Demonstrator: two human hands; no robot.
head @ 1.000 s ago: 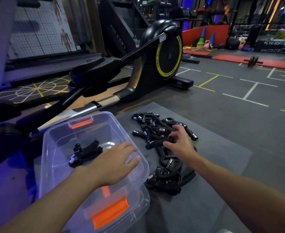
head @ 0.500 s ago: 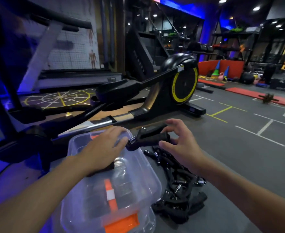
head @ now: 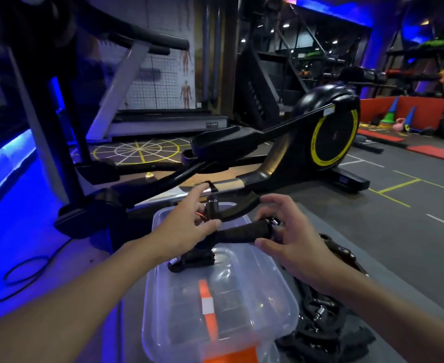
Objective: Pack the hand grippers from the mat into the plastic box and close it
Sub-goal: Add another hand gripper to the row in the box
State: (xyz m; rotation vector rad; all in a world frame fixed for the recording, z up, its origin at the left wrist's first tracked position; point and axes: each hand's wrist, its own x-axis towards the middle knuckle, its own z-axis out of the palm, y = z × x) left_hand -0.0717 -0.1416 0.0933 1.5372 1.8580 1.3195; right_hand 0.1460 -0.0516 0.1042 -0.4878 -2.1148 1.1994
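Dark gym flooring and a grey mat (head: 367,252) carry the work area. Left grip (head: 187,227) pinches the hand gripper (head: 242,233) at its spring end, thumb and forefinger closed on the hardware. Right grip (head: 294,247) is curled round the free end of the foam handle, thumb below and fingers above; how firmly it bears cannot be judged. The item hangs directly above the open plastic box (head: 283,281), clear of its rim. Beneath the grips, one packed unit (head: 192,262) already lies on the box floor. Right of the grips and lower, the unpacked pile (head: 331,313) rests on the mat, close against the box wall. Beyond the grips stands an exercise machine (head: 320,132). Step in hand, as judged: lowering the item into the box. Keep it level and lower it until it rests beside the packed unit, handles along the long wall so later units nest flat. Release the right grip first, then the left. Do not drop it: the spring end may bounce, and the stack must stay below the rim for closing.
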